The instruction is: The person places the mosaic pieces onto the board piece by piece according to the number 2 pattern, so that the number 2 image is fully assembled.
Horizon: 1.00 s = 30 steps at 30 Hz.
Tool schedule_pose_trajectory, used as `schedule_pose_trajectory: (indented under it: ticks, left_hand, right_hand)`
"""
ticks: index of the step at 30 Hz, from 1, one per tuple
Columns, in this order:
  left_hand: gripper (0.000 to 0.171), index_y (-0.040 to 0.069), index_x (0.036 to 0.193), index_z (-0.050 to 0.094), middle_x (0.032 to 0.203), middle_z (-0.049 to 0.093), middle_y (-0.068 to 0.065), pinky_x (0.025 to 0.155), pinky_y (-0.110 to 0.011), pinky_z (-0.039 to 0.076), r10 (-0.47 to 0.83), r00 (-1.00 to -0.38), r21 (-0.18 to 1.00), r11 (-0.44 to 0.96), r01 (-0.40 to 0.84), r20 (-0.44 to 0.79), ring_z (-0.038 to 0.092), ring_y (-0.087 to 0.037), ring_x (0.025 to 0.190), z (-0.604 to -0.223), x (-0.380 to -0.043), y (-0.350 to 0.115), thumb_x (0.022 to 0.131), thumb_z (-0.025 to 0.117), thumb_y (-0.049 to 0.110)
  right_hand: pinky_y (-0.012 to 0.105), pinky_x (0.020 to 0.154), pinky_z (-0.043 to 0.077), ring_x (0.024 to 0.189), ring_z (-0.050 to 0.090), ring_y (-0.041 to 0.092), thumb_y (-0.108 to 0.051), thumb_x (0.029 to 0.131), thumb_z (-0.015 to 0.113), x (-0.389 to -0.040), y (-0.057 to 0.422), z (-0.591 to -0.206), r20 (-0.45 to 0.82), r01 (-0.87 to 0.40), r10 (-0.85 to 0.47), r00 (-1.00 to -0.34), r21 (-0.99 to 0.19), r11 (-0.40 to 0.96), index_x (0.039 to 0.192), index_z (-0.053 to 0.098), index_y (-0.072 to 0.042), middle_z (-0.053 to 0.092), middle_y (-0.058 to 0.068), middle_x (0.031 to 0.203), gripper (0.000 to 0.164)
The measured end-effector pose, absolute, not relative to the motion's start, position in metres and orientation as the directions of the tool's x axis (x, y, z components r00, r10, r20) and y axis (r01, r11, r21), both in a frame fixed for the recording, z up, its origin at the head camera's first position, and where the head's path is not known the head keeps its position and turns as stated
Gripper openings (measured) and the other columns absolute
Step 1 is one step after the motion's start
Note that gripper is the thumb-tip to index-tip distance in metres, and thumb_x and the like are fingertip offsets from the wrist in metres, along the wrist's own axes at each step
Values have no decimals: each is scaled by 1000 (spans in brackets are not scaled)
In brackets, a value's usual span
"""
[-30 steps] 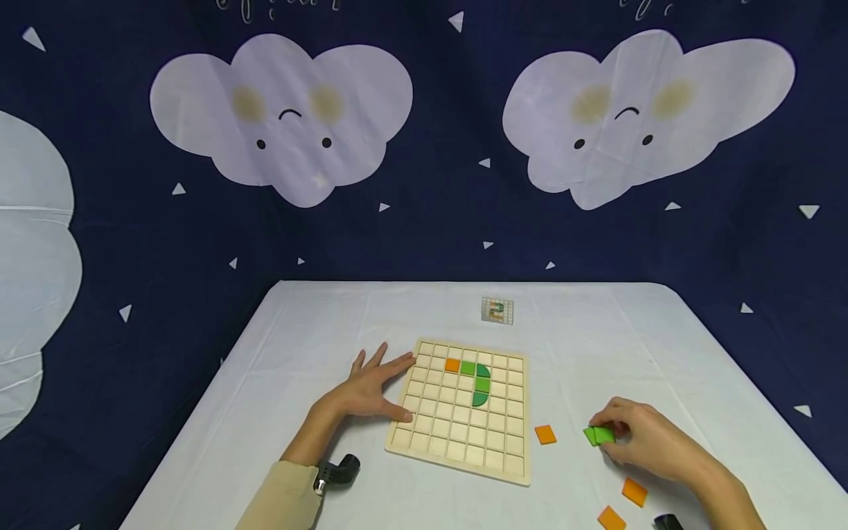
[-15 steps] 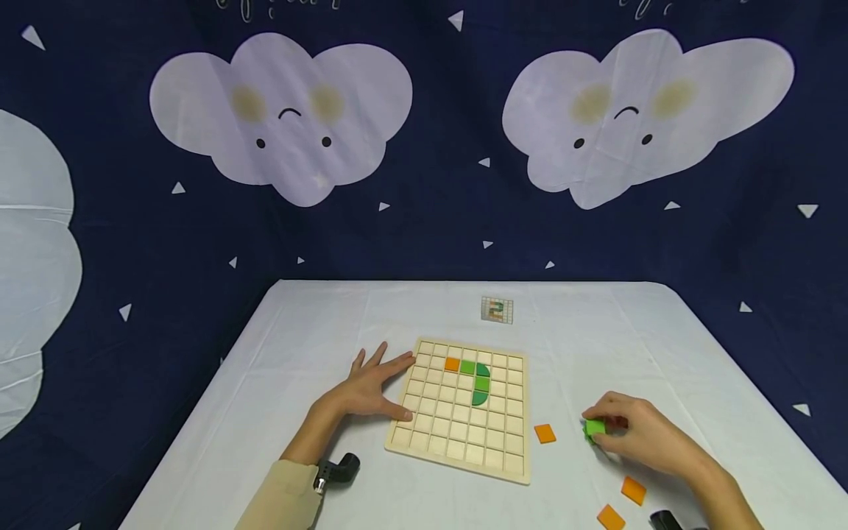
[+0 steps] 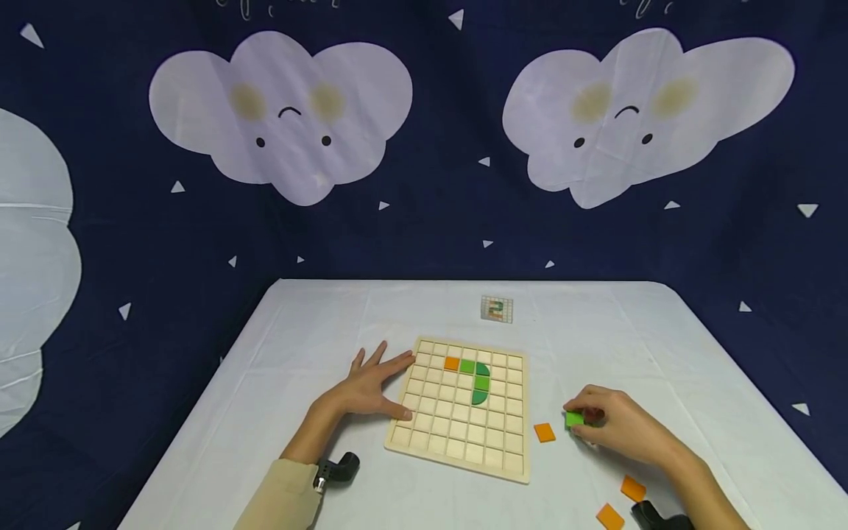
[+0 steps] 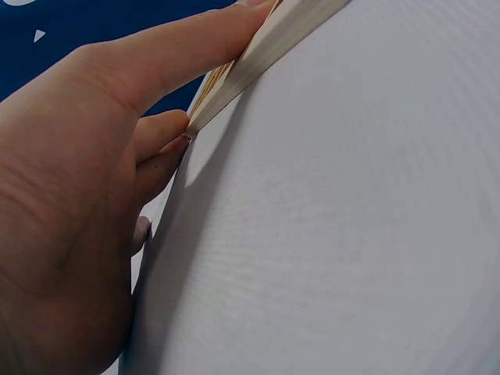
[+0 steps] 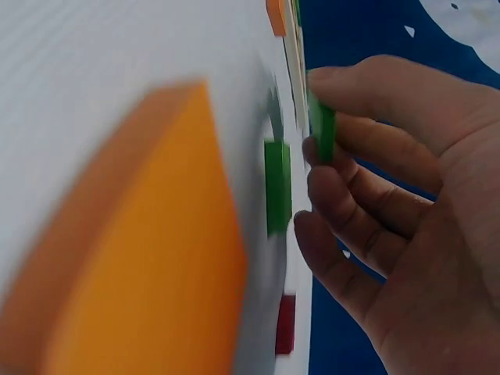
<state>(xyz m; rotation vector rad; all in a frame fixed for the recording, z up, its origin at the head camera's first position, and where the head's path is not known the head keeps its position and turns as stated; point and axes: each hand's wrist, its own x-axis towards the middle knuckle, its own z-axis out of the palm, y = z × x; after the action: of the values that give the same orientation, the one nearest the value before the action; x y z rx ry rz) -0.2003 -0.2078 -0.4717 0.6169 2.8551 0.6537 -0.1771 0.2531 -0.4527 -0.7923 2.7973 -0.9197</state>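
My right hand (image 3: 616, 423) pinches a green square tile (image 3: 574, 419) between thumb and fingertips, a little right of the board. In the right wrist view, that green tile (image 5: 323, 129) is held over the table, while another green tile (image 5: 277, 187) lies below the fingers; the hand hides this second one in the head view. My left hand (image 3: 367, 390) is spread, its thumb and index finger touching the left edge of the wooden grid board (image 3: 457, 449). On the board sit an orange tile (image 3: 452, 364), two green squares and two dark green rounded tiles (image 3: 483, 369).
An orange tile (image 3: 545, 432) lies just right of the board; two more orange tiles (image 3: 633, 488) lie nearer the front. A red tile (image 5: 286, 324) shows in the right wrist view. Behind the board is a small pattern card (image 3: 497, 309). Dark cloud-printed cloth hangs behind the table.
My right hand has moved left toward the board with one green tile pinched; earlier, two green tiles showed at its fingertips. My left hand and the board have stayed put.
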Motion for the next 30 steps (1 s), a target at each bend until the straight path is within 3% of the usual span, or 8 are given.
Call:
schedule_pose_trajectory:
  ticks: [30]
  left_hand:
    - [110, 28, 151, 34, 154, 27, 14, 111, -55, -10, 422, -906, 449, 819, 357, -48, -1, -29, 145, -470, -199, -207, 59, 72, 75]
  right_hand:
    - [23, 57, 44, 70, 52, 9, -25, 79, 80, -200, 207, -448, 47, -486, -553, -832, -543, 685, 102, 74, -21, 58, -13, 83, 24]
